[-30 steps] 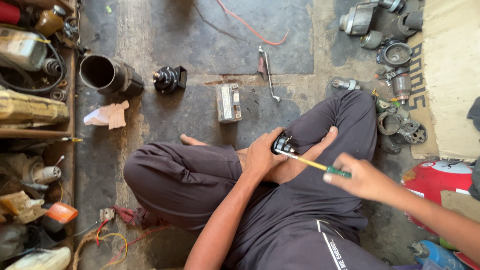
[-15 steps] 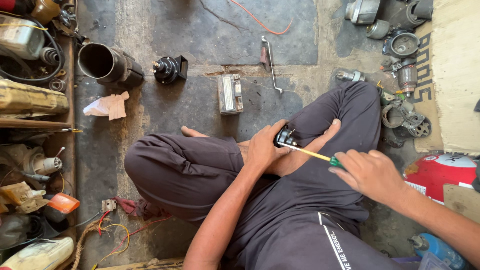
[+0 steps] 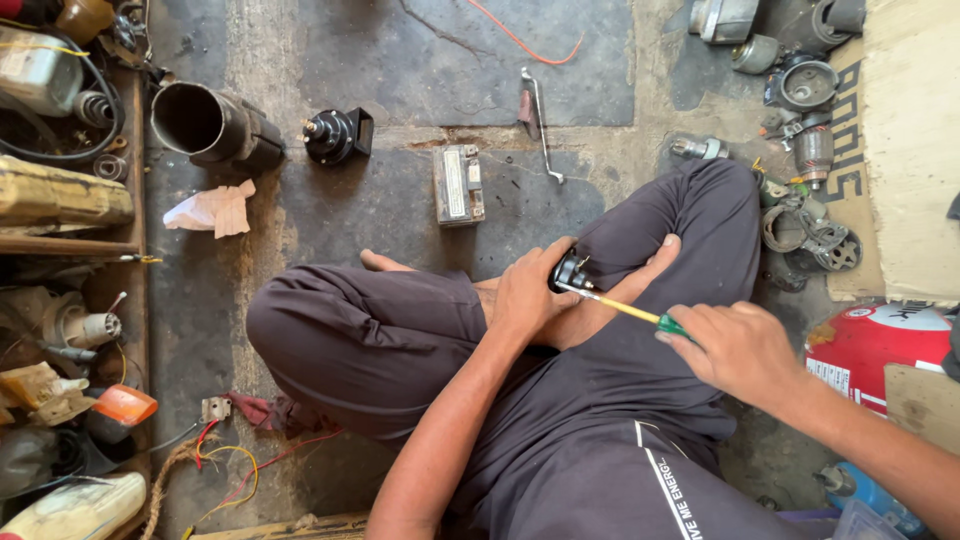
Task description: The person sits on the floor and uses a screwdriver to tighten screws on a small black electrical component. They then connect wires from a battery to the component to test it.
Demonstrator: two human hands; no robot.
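- Head view: left hand [image 3: 528,297] is wrapped shut around a small black round part [image 3: 570,272], holding it against the lap between the crossed legs; only the part's top edge shows past the fingers.
- Right hand [image 3: 738,348] is closed on the green handle of a screwdriver [image 3: 625,309]; the yellow shaft runs up-left, tip touching the part.
- Judgement: keep the shaft in line with the screw or seam it bears on. The tip's seat is too small to make out.
- Judgement: brace the left wrist on the thigh so the part cannot twist; a slip would send the tip towards the left fingers.
- Outward, on the stone floor ahead: a small grey battery [image 3: 458,185], a black horn-like unit [image 3: 336,136], a dark metal cylinder [image 3: 208,126] and a crumpled paper [image 3: 213,210].
- A spanner [image 3: 538,120] lies beyond the battery, well apart from both hands.
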